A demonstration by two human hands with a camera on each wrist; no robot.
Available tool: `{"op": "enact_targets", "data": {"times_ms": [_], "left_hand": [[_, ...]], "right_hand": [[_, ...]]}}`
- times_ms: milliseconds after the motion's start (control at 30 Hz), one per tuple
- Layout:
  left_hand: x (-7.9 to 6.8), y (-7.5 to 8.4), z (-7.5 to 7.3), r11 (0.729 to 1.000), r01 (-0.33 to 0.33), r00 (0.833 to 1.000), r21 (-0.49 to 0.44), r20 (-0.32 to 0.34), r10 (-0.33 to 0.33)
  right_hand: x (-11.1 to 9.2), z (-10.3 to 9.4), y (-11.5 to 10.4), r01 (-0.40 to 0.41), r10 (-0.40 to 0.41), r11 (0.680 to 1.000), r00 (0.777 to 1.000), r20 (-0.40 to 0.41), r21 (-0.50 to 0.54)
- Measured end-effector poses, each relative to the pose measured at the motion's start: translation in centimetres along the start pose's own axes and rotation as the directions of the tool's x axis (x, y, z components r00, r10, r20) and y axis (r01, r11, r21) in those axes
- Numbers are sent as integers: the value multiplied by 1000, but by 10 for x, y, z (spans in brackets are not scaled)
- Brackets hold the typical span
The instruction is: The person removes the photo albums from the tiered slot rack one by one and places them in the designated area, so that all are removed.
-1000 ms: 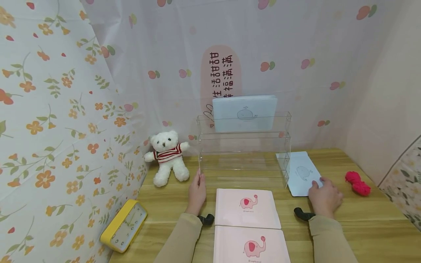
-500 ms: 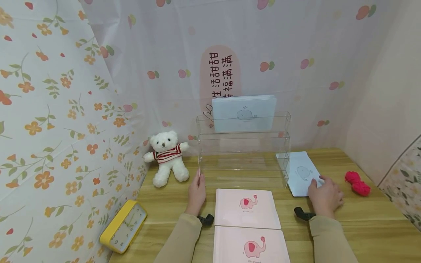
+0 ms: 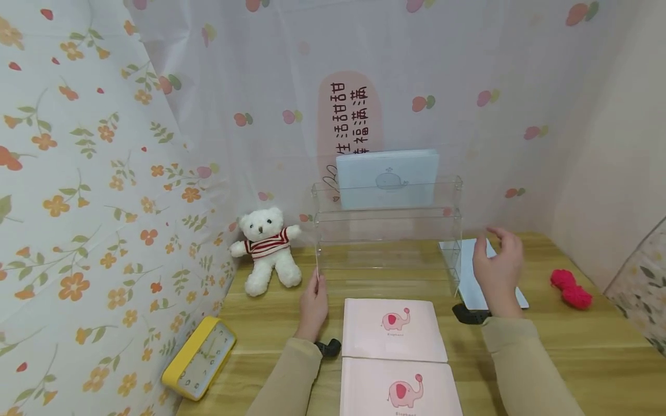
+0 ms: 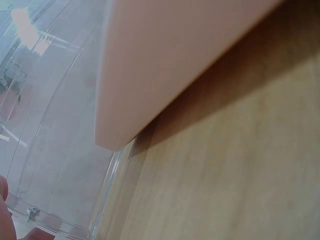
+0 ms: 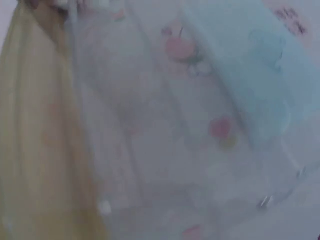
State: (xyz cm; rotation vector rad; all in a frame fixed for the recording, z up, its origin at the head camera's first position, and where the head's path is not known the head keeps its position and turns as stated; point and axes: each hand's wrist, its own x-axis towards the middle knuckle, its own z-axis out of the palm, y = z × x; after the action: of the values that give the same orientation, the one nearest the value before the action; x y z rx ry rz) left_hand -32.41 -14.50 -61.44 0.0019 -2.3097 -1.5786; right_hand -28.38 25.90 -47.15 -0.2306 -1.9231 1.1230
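At the lower left side of a clear acrylic tiered rack (image 3: 385, 281), my left hand (image 3: 314, 306) pinches the side panel's edge. In the left wrist view, part of the thumb (image 4: 5, 220) shows by the rack's corner. My right hand (image 3: 499, 268) hovers over a light blue booklet (image 3: 472, 292) lying on the table to the right of the rack. Its thumb and fingers are spread in a curve with nothing between them. The hand and wrist hide much of that booklet. Blue whale booklets (image 3: 387, 179) stand on the rack's top tier.
Two pink elephant booklets (image 3: 364, 332) lie in front of the rack on the wooden table (image 3: 270, 341). To the left are a white teddy bear (image 3: 267, 245) and a yellow clock (image 3: 192, 358). A red yarn bundle (image 3: 570, 288) sits far right. Printed cloth hangs behind.
My right hand has left the right edge of the lying blue booklet and risen up and to the left, its thumb and fingers parting. My left hand stays on the rack.
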Motion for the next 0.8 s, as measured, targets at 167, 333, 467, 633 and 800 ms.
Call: {"op": "enact_targets", "data": {"times_ms": [167,333,467,633,800], "left_hand": [[6,-19,7,998,-61,998,-16,-31,60],[2,-6,2,994,-111,992,13,-51,111],[-5,14,-4,997,-76,997,23,-22,77],[-8,25,-7,1000,-19,1000,-17,21,19],[-2,12,-4,998,-52,998,24,-25,52]], "right_hand": [[43,11,-53,96,-90,995,979,184,-27],[77,21,-89,141,-111,988,930,349,-60],[94,30,-107,138,-110,990,902,418,-37],[108,41,-122,148,-118,989,885,451,-31],[121,53,-133,176,-133,983,879,457,-53]]}}
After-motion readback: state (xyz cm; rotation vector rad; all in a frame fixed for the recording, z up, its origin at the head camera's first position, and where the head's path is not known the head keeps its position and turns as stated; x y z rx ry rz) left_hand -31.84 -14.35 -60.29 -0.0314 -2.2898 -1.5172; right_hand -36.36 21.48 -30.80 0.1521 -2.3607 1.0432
